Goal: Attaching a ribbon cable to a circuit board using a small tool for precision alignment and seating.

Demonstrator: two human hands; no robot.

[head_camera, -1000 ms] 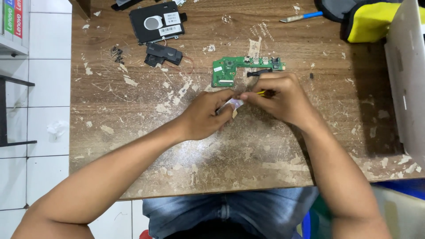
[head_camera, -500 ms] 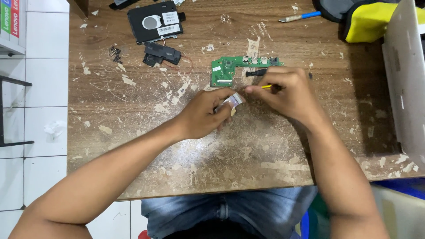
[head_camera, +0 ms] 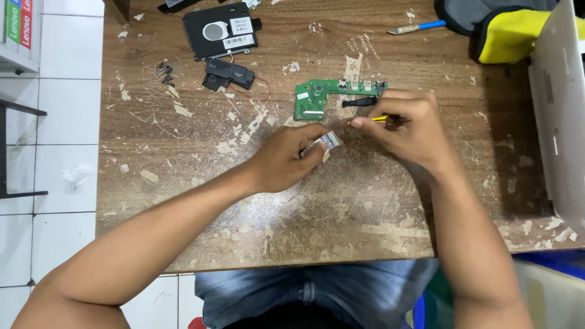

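My left hand [head_camera: 285, 159] pinches a short flat ribbon cable [head_camera: 325, 142] just above the worn wooden table [head_camera: 256, 207]. My right hand [head_camera: 409, 129] is closed around a small tool with a black and yellow handle [head_camera: 365, 109], its tip close to the cable's end. A green L-shaped circuit board [head_camera: 323, 95] lies flat on the table just beyond both hands, touching neither.
A black hard drive [head_camera: 220, 30] and a small black speaker part [head_camera: 226, 74] with thin wires lie at the back left, beside several loose screws [head_camera: 164, 73]. A blue-handled tool [head_camera: 419, 27] and a yellow and black bag [head_camera: 506, 30] sit at the back right. A grey laptop [head_camera: 557, 116] stands along the right edge.
My hands have drawn slightly apart: the left hand with the ribbon cable stays low, and the right hand has lifted the tool a little toward the board.
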